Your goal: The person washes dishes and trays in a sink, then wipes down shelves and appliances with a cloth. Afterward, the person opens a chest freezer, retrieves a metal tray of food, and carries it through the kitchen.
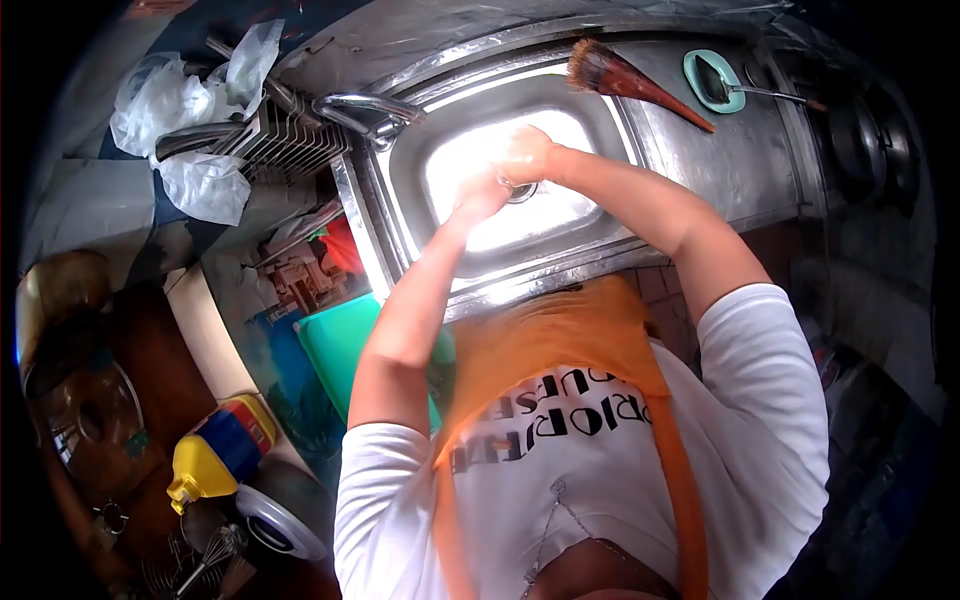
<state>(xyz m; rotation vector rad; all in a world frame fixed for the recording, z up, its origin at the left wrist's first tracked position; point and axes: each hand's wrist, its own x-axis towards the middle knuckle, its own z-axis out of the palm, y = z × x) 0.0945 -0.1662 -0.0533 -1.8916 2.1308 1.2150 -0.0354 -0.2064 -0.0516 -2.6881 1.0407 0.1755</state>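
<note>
Both hands are together over the metal sink [410, 150], in strong glare. My left hand [484, 192] is on the left side, close against my right hand. My right hand [525, 155] lies a little higher and to the right, bent over toward the left one. The glare washes out the fingers of both, and no held object can be made out. The drain [521, 192] shows just below the hands. At the sink's upper left corner is a chrome faucet [372, 108], its spout apart from the hands.
A brush [640, 85] and a green dish [714, 82] with a spoon lie on the right drainboard. A dish rack [290, 140] and plastic bags [175, 105] are at upper left. A green board [345, 340], yellow bottle [215, 455] and whisk [215, 550] are lower left.
</note>
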